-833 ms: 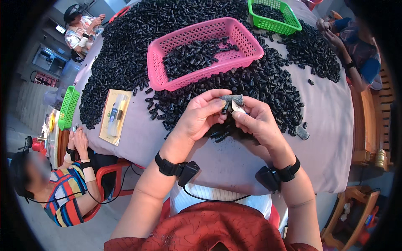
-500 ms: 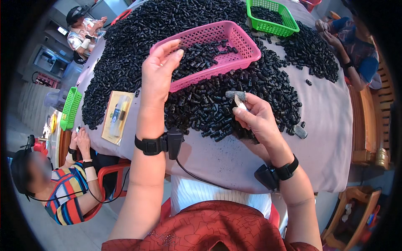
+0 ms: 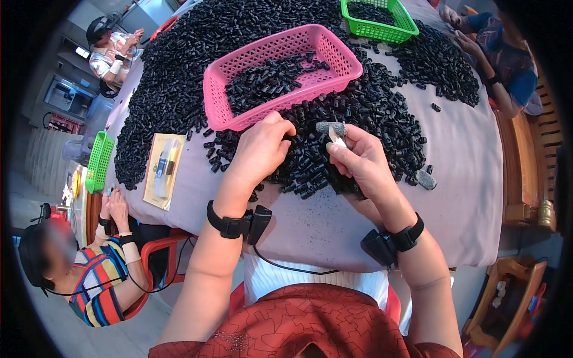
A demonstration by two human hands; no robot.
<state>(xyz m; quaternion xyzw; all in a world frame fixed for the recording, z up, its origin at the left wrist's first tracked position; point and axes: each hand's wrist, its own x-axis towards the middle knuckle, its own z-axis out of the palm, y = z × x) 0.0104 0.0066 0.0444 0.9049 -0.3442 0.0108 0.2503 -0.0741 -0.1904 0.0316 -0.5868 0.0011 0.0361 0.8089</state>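
My left hand (image 3: 262, 148) is over the heap of small black cylindrical pieces (image 3: 319, 161), just below the near side of a pink perforated basket (image 3: 280, 113). Its fingers are curled toward the pieces; whatever lies between the tips is hidden. My right hand (image 3: 363, 160) pinches a small pale blade (image 3: 336, 136) between thumb and forefinger. A grey speckled finger sleeve (image 3: 330, 127) covers that forefinger's tip. More black pieces lie inside the pink basket.
A green basket (image 3: 382, 30) of black pieces stands at the far right. A packet (image 3: 163, 172) lies at left, near another green basket (image 3: 99, 161). A grey speckled piece (image 3: 425, 180) rests by the heap's right edge. Other people sit around the table.
My left hand has come down and toward me, from above the pink basket to the heap in front of it. The right hand still holds the blade, shifted slightly left in view.
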